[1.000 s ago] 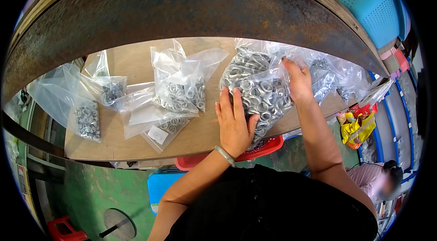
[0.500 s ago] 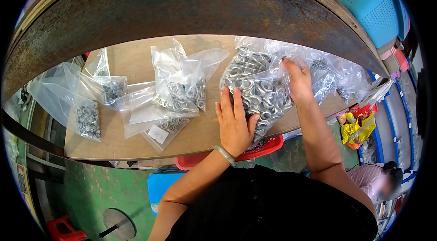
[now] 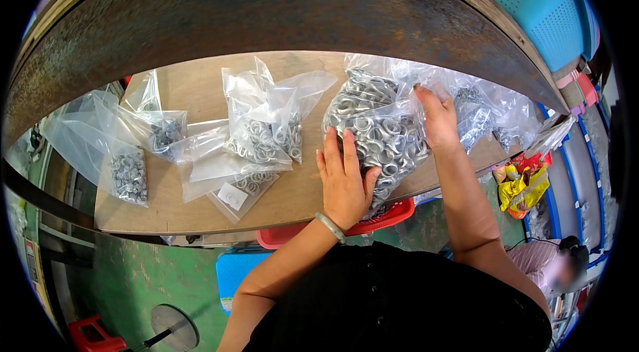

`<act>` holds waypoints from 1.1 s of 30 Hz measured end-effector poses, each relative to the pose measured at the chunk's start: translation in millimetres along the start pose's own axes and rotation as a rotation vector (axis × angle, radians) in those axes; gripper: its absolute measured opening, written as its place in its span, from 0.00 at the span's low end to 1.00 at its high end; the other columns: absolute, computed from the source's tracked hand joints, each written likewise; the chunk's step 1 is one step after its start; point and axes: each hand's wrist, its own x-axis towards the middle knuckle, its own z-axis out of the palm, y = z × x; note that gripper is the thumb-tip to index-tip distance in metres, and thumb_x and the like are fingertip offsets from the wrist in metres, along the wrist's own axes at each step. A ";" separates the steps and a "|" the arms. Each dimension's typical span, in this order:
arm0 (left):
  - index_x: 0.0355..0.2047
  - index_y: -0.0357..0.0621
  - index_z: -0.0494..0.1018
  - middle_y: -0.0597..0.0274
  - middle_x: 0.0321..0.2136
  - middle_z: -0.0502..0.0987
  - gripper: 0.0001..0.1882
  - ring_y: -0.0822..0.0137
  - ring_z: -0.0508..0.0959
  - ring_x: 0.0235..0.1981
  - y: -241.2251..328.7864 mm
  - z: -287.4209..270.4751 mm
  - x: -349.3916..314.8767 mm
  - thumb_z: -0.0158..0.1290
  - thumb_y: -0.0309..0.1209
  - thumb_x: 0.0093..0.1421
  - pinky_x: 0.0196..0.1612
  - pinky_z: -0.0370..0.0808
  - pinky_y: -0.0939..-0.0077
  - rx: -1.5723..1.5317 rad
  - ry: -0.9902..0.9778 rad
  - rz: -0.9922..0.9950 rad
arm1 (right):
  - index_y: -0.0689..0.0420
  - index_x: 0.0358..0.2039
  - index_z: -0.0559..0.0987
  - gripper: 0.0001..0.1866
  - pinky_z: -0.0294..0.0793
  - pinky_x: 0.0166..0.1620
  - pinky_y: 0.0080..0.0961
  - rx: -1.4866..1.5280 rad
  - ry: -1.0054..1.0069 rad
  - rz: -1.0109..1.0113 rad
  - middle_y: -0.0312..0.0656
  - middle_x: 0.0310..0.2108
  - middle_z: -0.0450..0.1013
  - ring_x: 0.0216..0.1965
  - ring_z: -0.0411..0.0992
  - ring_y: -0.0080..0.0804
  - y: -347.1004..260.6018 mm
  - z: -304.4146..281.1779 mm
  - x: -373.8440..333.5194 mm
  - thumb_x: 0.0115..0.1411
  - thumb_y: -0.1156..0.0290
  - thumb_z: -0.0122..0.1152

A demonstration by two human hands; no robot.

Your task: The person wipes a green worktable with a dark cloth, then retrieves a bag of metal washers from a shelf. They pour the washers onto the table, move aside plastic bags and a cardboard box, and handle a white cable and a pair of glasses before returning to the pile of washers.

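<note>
A large clear plastic bag (image 3: 383, 132) full of silvery metal rings lies on the wooden shelf, tilted toward me and jutting past its front edge. My left hand (image 3: 346, 182) rests flat against the bag's left side, fingers stretched out, with a pale bangle at the wrist. At the bag's upper right, my right hand (image 3: 436, 116) grips the plastic, its fingers bent and partly hidden. Below the bag, a red tray (image 3: 279, 237) with small metal parts shows partly under the shelf edge.
Left of my hands lie several clear bags of metal rings (image 3: 256, 136) and small grey parts (image 3: 128, 176). More bags (image 3: 472, 112) sit at the right. A rusty beam (image 3: 286, 9) crosses above the shelf (image 3: 293, 202). A blue stool (image 3: 239, 275) stands below; another person (image 3: 539, 262) is at lower right.
</note>
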 end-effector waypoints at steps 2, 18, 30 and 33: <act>0.56 0.33 0.46 0.33 0.55 0.46 0.38 0.40 0.49 0.57 0.2 0.0 0.1 0.50 0.39 0.52 0.56 0.46 0.47 0.001 0.001 0.001 | 0.61 0.33 0.74 0.09 0.64 0.37 0.19 0.002 -0.015 0.012 0.35 0.29 0.70 0.32 0.66 0.21 -0.6 -0.7 -0.5 0.52 0.70 0.53; 0.56 0.33 0.45 0.32 0.55 0.45 0.38 0.40 0.49 0.57 0.2 0.4 -0.5 0.50 0.39 0.52 0.56 0.45 0.47 -0.009 -0.003 -0.006 | 0.60 0.31 0.74 0.08 0.64 0.35 0.19 0.034 -0.009 0.014 0.34 0.28 0.70 0.30 0.66 0.20 0.4 -0.9 0.0 0.51 0.72 0.54; 0.56 0.33 0.46 0.34 0.55 0.46 0.38 0.40 0.49 0.57 -0.6 -0.3 -0.8 0.50 0.38 0.52 0.56 0.45 0.46 -0.012 -0.004 -0.003 | 0.61 0.32 0.75 0.09 0.63 0.36 0.19 -0.015 -0.013 -0.006 0.34 0.28 0.71 0.31 0.66 0.21 -0.7 1.0 -0.4 0.51 0.71 0.53; 0.56 0.33 0.46 0.34 0.55 0.46 0.38 0.40 0.49 0.57 -1.2 0.0 -0.9 0.50 0.39 0.52 0.56 0.45 0.46 -0.014 -0.006 -0.003 | 0.61 0.32 0.75 0.09 0.64 0.36 0.19 -0.023 -0.010 -0.012 0.34 0.28 0.71 0.31 0.66 0.21 -0.5 1.3 -0.4 0.51 0.71 0.54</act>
